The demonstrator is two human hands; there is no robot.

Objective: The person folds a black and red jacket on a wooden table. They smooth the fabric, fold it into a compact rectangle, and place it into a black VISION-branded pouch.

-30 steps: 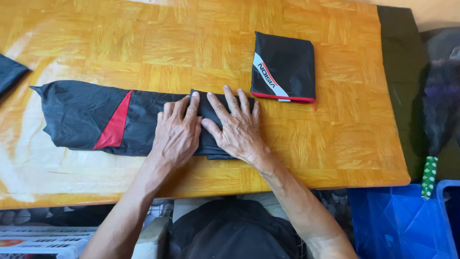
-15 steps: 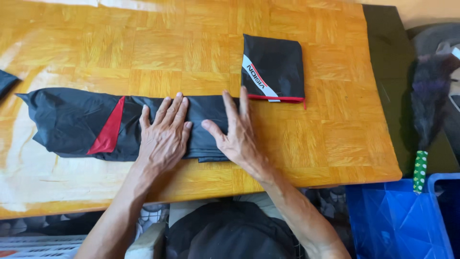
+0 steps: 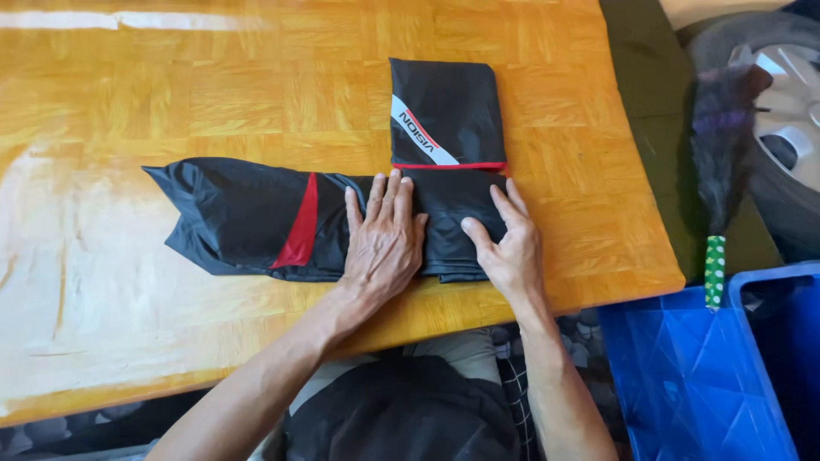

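Plainly, both hands lie flat and spread on a long black garment (image 3: 248, 218) with a red stripe, which stretches across the near half of the wooden bench (image 3: 171, 94). The left hand (image 3: 384, 239) presses palm-down on the middle of the cloth, fingers fanned and pointing away from the person, gripping nothing; its weight seems meant to keep the folded layers from springing up. The right hand (image 3: 508, 248) rests just beside it on the right end of the garment, fingers also open and laid flat, thumb angled toward the left hand, as if smoothing the doubled fabric at that end. Neither hand closes around anything. Touching the far edge of the garment's right end sits a second black piece, a folded square (image 3: 448, 115) with a white band and a red hem, set squarely on the bench. To the right, off the bench, a feather duster (image 3: 717, 162) with a green dotted handle stands in a blue crate (image 3: 683, 376), and part of a car tyre (image 3: 769, 94) shows behind it.
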